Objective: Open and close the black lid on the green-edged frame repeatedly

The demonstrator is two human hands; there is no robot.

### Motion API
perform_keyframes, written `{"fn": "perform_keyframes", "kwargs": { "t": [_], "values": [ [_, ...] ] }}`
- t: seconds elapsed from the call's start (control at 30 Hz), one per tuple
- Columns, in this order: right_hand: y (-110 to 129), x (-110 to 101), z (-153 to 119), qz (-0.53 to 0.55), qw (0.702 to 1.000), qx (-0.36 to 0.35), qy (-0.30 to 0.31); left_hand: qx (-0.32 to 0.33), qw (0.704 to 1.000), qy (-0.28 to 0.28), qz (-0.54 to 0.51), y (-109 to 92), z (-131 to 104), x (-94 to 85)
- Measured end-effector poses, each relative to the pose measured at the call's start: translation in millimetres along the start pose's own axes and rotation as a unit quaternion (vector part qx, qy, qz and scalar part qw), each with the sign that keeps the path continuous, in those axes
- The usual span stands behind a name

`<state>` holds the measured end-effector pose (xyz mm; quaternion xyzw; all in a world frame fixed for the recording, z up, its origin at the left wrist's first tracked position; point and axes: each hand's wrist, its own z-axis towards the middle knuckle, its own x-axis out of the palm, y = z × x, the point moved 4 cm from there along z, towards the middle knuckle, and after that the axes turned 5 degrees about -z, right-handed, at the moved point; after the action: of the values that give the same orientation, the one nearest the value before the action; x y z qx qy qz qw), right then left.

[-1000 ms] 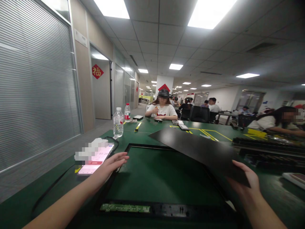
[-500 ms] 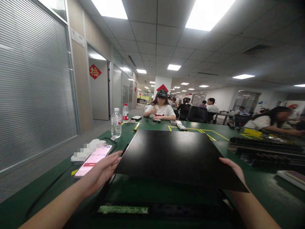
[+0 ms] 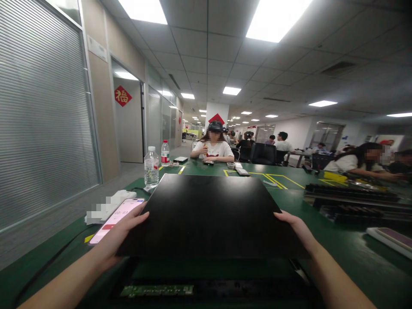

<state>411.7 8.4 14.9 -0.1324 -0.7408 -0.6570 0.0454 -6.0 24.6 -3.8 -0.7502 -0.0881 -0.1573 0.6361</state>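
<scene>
Both hands, left hand [image 3: 124, 234] and right hand [image 3: 298, 229], grip opposite side edges of the flat black rectangular panel [image 3: 209, 214], which lies level above the black frame with a green circuit strip [image 3: 157, 291], equally near both.

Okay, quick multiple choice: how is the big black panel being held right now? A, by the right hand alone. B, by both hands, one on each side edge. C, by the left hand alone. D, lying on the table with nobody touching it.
B: the left hand grips the black panel at its left edge and the right hand at its right edge.
</scene>
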Motion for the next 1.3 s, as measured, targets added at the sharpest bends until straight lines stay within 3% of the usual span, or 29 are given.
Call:
{"fn": "perform_keyframes", "kwargs": {
  "t": [0.1, 0.2, 0.57, 0.9, 1.3],
  "values": [
    [-8.1, -0.3, -1.4, 0.016, 0.997, 0.043, 0.059, 0.006, 1.000, -0.006, -0.003, 0.7, 2.0, 0.5],
    [-13.2, -3.6, 2.0, 0.001, 0.996, 0.053, 0.077, 0.002, 1.000, -0.010, -0.005, 1.3, 0.1, 3.2],
    [-22.6, -10.6, 13.3, -0.073, 0.987, 0.031, 0.137, 0.033, 0.999, -0.033, -0.002, -5.8, 5.5, -6.8],
    [-23.8, -27.6, 23.4, -0.171, 0.983, 0.021, -0.063, 0.053, 0.998, -0.038, 0.010, 4.0, 22.4, -20.3],
    [-16.1, -40.2, 30.6, -0.270, 0.953, -0.055, -0.128, 0.031, 0.999, 0.006, 0.038, 4.4, 5.3, -4.0]
  ]
}}
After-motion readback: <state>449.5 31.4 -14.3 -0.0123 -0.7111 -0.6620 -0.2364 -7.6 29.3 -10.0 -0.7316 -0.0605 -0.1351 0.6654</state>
